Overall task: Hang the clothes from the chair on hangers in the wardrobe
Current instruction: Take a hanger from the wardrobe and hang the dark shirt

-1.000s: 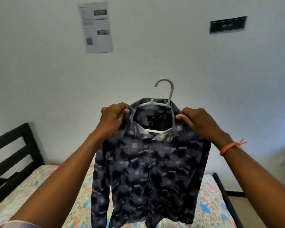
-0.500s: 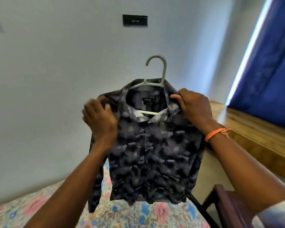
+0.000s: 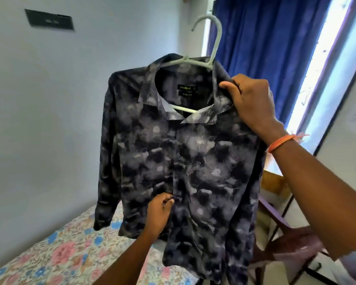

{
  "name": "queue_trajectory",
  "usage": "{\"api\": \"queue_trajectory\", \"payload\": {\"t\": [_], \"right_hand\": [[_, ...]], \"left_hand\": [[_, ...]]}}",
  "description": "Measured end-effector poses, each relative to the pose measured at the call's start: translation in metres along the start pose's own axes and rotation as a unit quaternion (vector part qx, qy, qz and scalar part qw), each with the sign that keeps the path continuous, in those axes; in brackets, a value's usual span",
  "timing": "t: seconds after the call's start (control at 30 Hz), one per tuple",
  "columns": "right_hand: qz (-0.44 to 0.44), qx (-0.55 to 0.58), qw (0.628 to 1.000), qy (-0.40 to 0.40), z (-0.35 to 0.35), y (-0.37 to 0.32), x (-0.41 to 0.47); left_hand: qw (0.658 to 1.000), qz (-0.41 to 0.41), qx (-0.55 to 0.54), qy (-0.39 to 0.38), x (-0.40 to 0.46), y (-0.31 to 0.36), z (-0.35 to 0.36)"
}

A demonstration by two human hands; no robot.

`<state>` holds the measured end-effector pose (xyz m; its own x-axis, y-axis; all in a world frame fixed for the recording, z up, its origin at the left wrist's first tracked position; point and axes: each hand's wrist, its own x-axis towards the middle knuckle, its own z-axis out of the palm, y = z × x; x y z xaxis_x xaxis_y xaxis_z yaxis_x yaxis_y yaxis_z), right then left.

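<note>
We hold the shirt (image 3: 185, 161) up in the air on its pale hanger (image 3: 206, 58), over the bed (image 3: 66, 256) edge. Our right hand (image 3: 253, 103) grips the collar and shoulder, fingers (image 3: 227, 86) curled tight round cloth and probably the hanger arm beneath, though that is hidden. Our left hand (image 3: 158, 214) pinches the front placket low down. Risk: the shirt hangs crooked, so a tug from below could slide it off the hanger on the left shoulder. The hook stands free above. Blue curtain (image 3: 261, 48) close behind right; chair (image 3: 292, 243) low on the right; open wall space left. Wardrobe not in view.
</note>
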<state>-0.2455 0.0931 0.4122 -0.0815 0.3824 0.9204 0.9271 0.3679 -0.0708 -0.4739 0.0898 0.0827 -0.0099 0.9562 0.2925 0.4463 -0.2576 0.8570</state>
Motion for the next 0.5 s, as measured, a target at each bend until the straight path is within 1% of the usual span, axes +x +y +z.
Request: {"api": "queue_trajectory", "payload": {"t": [0.1,0.17,0.23,0.27,0.33,0.37,0.43,0.47,0.5], "right_hand": [[0.02,-0.01,1.0,0.005,-0.032,0.041,-0.002],[0.028,-0.017,0.999,0.006,-0.053,0.069,-0.003],[0.031,-0.027,0.999,0.008,-0.074,0.093,-0.003],[0.032,-0.036,0.999,0.007,-0.084,0.105,-0.005],[0.024,-0.056,0.998,-0.007,-0.1,0.128,-0.012],[0.02,-0.061,0.998,-0.017,-0.106,0.139,-0.018],[0.023,-0.067,0.997,-0.031,-0.115,0.159,-0.029],[0.026,-0.07,0.997,-0.031,-0.122,0.168,-0.033],[0.031,-0.071,0.997,-0.029,-0.129,0.177,-0.035]], "left_hand": [[0.998,0.042,-0.047,-0.005,-0.01,0.04,0.039],[0.996,0.056,-0.061,-0.033,-0.021,0.058,0.069],[0.994,0.078,-0.038,-0.065,-0.034,0.061,0.097],[0.994,0.073,-0.019,-0.075,-0.041,0.059,0.11],[0.995,0.033,-0.013,-0.097,-0.052,0.055,0.134],[0.992,0.012,-0.008,-0.122,-0.056,0.054,0.146],[0.976,-0.034,0.002,-0.214,-0.062,0.062,0.167],[0.966,-0.059,-0.015,-0.253,-0.065,0.071,0.178],[0.958,-0.087,-0.036,-0.269,-0.067,0.079,0.188]]}}
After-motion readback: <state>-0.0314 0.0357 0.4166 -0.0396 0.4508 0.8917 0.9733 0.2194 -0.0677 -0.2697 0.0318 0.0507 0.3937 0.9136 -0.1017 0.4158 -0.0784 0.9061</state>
